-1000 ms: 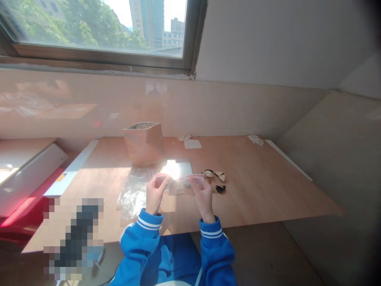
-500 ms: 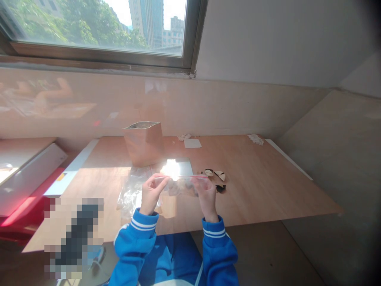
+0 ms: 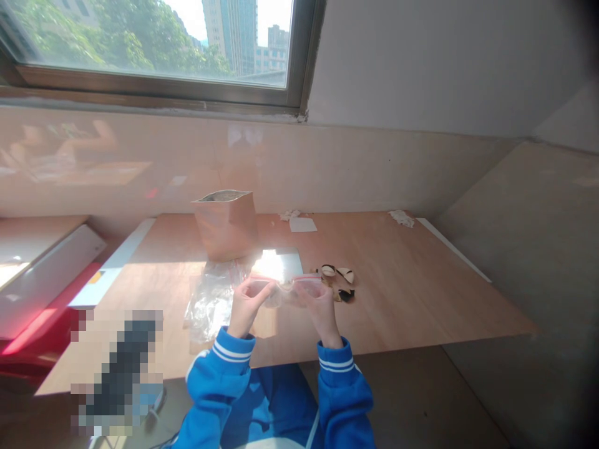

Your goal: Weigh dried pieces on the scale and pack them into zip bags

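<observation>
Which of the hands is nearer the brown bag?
Left. The left hand is in front of the brown bag; the right hand is farther off, to its right.

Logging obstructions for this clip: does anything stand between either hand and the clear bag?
Nothing visible does: the left hand and right hand both grip the red-striped clear bag directly, one at each side.

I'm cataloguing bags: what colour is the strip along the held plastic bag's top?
The strip is pinkish red, clearest in the head view.
</observation>
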The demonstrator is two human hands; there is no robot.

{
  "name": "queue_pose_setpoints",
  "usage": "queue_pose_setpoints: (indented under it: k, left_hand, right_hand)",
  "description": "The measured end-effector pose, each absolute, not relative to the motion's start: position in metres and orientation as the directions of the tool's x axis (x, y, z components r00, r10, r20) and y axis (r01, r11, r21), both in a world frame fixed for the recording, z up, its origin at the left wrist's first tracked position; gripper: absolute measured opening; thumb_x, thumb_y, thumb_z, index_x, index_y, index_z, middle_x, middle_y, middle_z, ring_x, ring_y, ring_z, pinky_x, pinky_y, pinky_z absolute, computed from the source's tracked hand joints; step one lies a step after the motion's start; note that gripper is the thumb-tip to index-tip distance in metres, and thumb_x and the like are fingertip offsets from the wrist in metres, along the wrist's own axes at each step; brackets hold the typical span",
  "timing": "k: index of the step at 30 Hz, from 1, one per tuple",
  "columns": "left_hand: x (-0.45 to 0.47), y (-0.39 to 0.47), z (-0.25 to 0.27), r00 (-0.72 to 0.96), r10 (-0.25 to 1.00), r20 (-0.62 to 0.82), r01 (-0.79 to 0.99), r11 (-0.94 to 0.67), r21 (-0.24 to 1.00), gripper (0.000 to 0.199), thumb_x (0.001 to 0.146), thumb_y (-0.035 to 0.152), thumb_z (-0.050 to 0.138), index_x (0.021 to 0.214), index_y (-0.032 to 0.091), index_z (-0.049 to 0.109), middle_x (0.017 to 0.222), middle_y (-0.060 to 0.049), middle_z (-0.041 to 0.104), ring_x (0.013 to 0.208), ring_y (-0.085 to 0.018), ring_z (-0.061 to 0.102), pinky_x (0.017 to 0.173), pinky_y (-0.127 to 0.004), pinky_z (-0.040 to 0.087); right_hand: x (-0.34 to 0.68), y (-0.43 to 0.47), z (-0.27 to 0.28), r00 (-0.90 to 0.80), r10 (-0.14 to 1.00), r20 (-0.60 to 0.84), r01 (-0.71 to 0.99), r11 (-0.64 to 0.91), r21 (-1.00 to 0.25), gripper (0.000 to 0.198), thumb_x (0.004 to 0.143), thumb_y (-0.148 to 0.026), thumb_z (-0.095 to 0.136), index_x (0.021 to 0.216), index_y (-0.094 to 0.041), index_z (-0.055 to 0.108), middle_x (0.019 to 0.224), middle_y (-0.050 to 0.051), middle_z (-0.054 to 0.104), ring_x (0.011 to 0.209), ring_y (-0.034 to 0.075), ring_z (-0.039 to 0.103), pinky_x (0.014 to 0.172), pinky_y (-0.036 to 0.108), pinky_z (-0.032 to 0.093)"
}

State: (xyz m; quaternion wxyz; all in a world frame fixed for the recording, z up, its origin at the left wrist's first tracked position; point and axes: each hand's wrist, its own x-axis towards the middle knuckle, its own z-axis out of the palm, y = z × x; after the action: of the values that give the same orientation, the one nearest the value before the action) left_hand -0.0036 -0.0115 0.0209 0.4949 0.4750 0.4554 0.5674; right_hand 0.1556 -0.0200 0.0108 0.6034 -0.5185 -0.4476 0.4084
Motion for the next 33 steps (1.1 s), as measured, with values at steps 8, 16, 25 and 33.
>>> queue_pose_setpoints:
  k: [8,16,25,33]
  left_hand:
    - [-0.007,-0.013,0.023,-0.107,0.982,0.156,-0.049,-0.162,0.986,0.024,0.071,0.038,0.073,0.076,0.015,0.070,0.076,-0.005,0.070,0.073,-0.017,0.065,0.072,-0.028,0.052]
    - [-0.008,-0.014,0.027,-0.090,0.981,0.174,-0.064,-0.180,0.982,0.023,0.071,0.039,0.074,0.075,0.016,0.072,0.078,-0.006,0.070,0.075,-0.018,0.066,0.072,-0.028,0.053]
    - [-0.005,-0.017,0.029,0.006,0.991,0.130,-0.029,-0.130,0.991,0.020,0.069,0.036,0.075,0.075,0.017,0.075,0.075,-0.006,0.072,0.070,-0.018,0.066,0.067,-0.029,0.054]
    - [-0.008,-0.019,0.031,-0.003,0.989,0.147,-0.038,-0.147,0.988,0.018,0.070,0.034,0.075,0.073,0.016,0.074,0.072,-0.004,0.069,0.066,-0.015,0.062,0.065,-0.026,0.051]
  right_hand:
    - [0.160,-0.023,0.015,0.280,0.948,0.152,-0.028,0.167,-0.986,0.023,0.073,-0.039,0.072,0.074,-0.017,0.069,0.070,0.003,0.069,0.066,0.017,0.064,0.064,0.029,0.053]
    - [0.157,-0.025,0.019,0.266,0.948,0.176,-0.049,0.196,-0.979,0.024,0.074,-0.042,0.071,0.074,-0.018,0.065,0.069,0.003,0.065,0.064,0.017,0.061,0.058,0.027,0.052]
    - [0.155,-0.027,0.025,0.132,0.967,0.217,0.003,0.218,-0.976,0.021,0.078,-0.039,0.069,0.074,-0.019,0.066,0.071,0.001,0.065,0.067,0.017,0.060,0.062,0.029,0.051]
    - [0.155,-0.029,0.027,0.164,0.942,0.292,0.057,0.286,-0.956,0.019,0.079,-0.035,0.068,0.070,-0.018,0.067,0.073,0.002,0.062,0.071,0.016,0.060,0.065,0.028,0.050]
